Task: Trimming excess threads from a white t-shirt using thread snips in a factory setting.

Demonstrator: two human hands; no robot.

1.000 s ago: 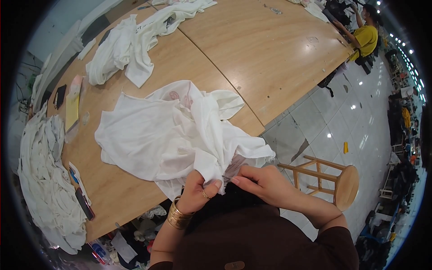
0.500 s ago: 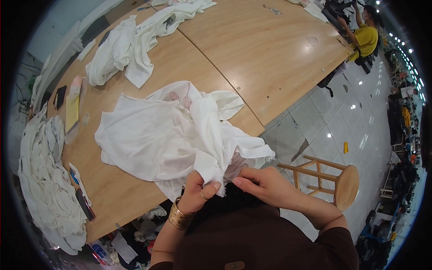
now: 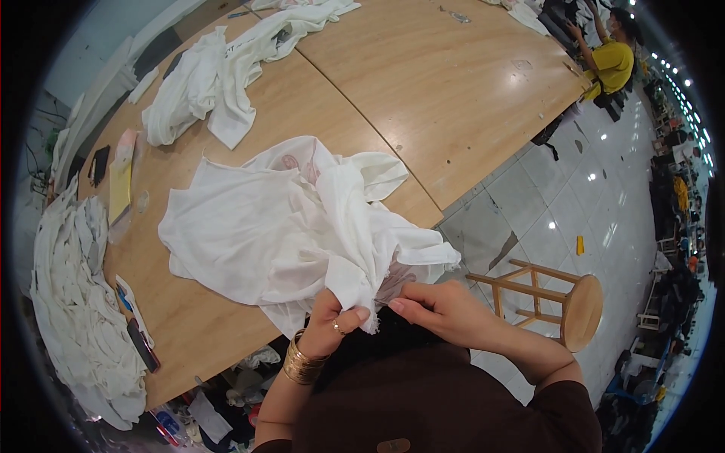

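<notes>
A white garment (image 3: 234, 215) with a faint pinkish print lies bunched on the near part of the wooden table, its near end hanging over the edge towards me. My left hand (image 3: 332, 321), with a ring and gold bangles at the wrist, pinches a frayed edge of the cloth between thumb and fingers. Close beside it on the right, my right hand (image 3: 434, 306) is closed, thumb against forefinger. A thin, dark sliver shows at its fingertips near the cloth edge, too small to name.
White garments are heaped on the table (image 3: 423, 75) at the left (image 3: 79, 302) and far left (image 3: 196, 90). A phone (image 3: 100, 164) and a yellow pad (image 3: 121, 189) lie between. A wooden stool (image 3: 581, 313) stands right; a person in yellow (image 3: 610, 66) works far right.
Hands and garment stay almost in place. A thin sliver now shows at my right fingertips. The far-right person's arms have shifted slightly.
</notes>
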